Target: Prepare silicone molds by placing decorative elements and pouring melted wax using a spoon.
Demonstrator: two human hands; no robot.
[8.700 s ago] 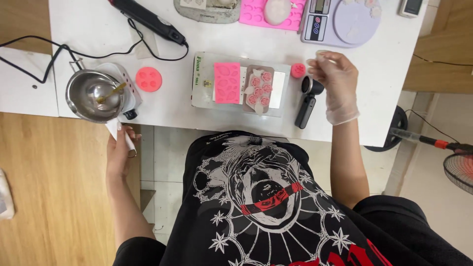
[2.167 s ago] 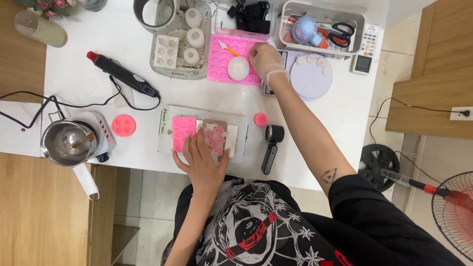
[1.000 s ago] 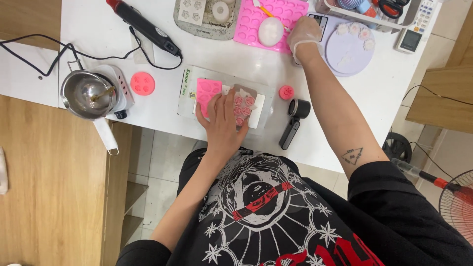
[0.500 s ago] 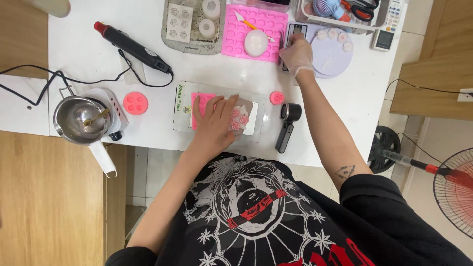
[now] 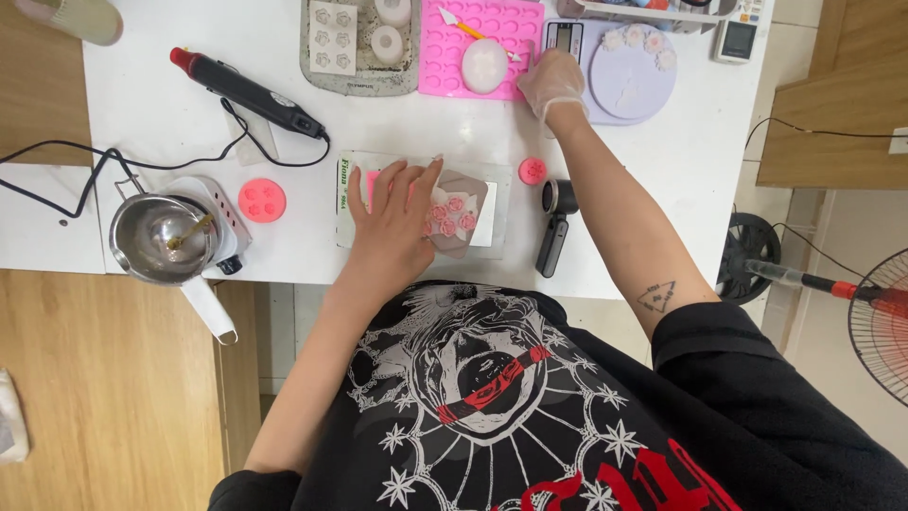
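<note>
left hand (image 5: 392, 222) lying flat, fingers spread wide, palm down on the pink mould (image 5: 378, 185) atop the grey board (image 5: 498, 213) at the near edge of the white table (image 5: 170, 123); nothing gripped, only pressed under the palm. just right of those fingers, touching the fingertips or very nearly, the brown tray of small pink flower casts (image 5: 456, 213), resting on the same board.

right hand (image 5: 549, 80) in a thin clear glove, stretched out to the far side of the table, fingers curled loosely down beside the right edge of the large pink silicone mould (image 5: 492, 28); whether anything sits between the fingers cannot be told. white egg-shaped lump (image 5: 483, 64) lying on that mould just left of the gloved hand. lilac round plate (image 5: 629, 66) with pale flowers just right of it.

between the two hands, near the right forearm: small round pink mould (image 5: 532, 171) and black handheld device (image 5: 554, 222), both clear of the hands. well left of the left hand: round pink disc mould (image 5: 262, 200), steel pot on a white heater (image 5: 163, 238), black heat tool with cord (image 5: 244, 93).
</note>
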